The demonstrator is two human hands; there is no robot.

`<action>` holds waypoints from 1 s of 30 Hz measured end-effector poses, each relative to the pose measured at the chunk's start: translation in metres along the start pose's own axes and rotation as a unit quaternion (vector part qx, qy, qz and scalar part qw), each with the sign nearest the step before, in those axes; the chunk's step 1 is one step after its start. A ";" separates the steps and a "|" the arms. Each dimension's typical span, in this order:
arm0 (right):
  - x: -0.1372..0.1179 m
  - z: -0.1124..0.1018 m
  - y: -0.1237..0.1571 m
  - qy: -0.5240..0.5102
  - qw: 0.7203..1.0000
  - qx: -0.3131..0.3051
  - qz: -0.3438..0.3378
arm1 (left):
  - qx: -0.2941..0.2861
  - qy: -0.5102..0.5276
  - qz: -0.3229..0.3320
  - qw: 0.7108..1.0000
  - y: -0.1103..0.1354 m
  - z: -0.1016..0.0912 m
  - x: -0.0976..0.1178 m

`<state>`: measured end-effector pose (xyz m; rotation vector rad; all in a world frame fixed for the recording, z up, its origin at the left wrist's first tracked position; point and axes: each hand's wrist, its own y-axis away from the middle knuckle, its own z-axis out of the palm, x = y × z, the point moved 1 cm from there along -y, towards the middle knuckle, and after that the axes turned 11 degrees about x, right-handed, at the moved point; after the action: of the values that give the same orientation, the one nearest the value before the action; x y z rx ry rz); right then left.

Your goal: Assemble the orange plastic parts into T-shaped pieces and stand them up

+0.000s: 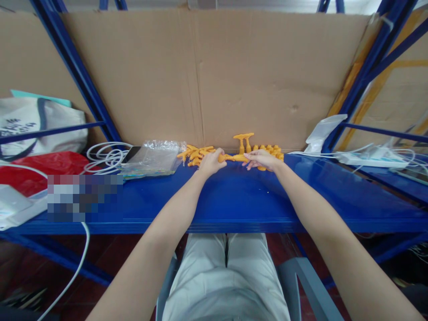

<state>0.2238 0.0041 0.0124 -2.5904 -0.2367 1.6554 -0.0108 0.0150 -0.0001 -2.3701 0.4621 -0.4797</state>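
Observation:
A slender yellow-orange plastic piece (234,157) lies level between my two hands, low over the blue shelf. My left hand (212,163) is closed around its left end. At the other end, the fingers of my right hand (262,159) pinch it, partly hiding it. Left of my left hand is a loose heap of yellow-orange plastic parts (194,154), with small chain-like bits at its edge. Behind the hands stand upright T-shaped yellow-orange pieces (244,139). Several more pieces stand in close rows (274,150) behind my right hand, which covers some of them.
A tall cardboard sheet (240,80) backs the blue shelf (230,203). To the left are clear plastic bags (155,158), a coiled white cable (107,156) and a red bag (60,164). On the right are a white power strip (374,159) and blue rack posts (377,58).

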 end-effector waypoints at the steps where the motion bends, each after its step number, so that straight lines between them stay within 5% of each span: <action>1: 0.000 0.001 0.000 0.000 1.000 0.002 0.000 | -0.002 -0.004 0.001 1.000 0.000 0.000 0.000; 18: -0.012 0.003 0.004 -0.029 0.999 0.033 0.005 | 0.011 -0.013 -0.012 1.000 -0.002 -0.004 -0.004; 30: -0.005 0.002 0.003 0.013 1.000 -0.001 -0.005 | 0.014 -0.017 -0.003 1.000 0.000 -0.007 0.000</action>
<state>0.2204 0.0007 0.0161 -2.6058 -0.2504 1.6167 -0.0138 0.0111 0.0043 -2.3500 0.4295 -0.4451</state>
